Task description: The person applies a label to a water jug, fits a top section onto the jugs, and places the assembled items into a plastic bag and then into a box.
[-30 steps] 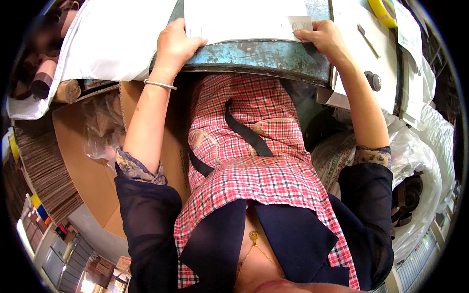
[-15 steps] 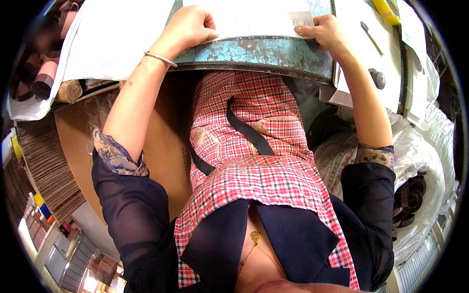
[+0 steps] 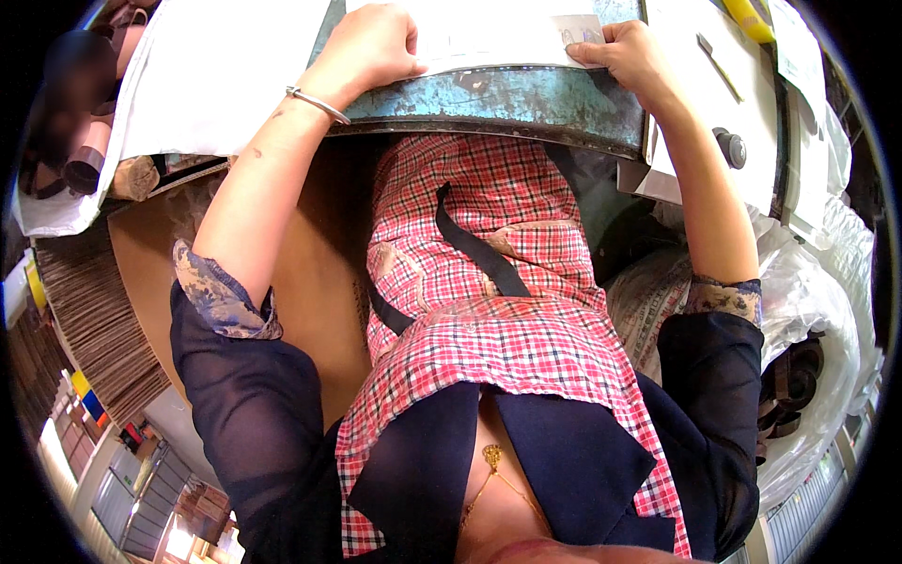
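Head — thin tool [image 3: 721, 68], black disc [image 3: 731, 148] right of sheet [image 3: 498, 36].

Head-worn fisheye, close above, looks down over apron [image 3: 507, 352], worktable [image 3: 498, 99].

1. Top centre: a paper sheet [image 3: 498, 39] lies on a bench [image 3: 489, 99], the left hand [image 3: 376, 47] over its left part, the right hand [image 3: 628, 64] at its right end.
2. Upper left: a cover sheet [image 3: 225, 75].
3. Upper right: a thin tool [image 3: 720, 68] above a knob [image 3: 731, 148], both on a panel [image 3: 756, 103].
4. Left: a cardboard stack [image 3: 103, 320], with a carton [image 3: 324, 320] to its right.
5. Centre: an apron [image 3: 489, 348], below the bench.
6. Right: a plastic bag [image 3: 799, 291].
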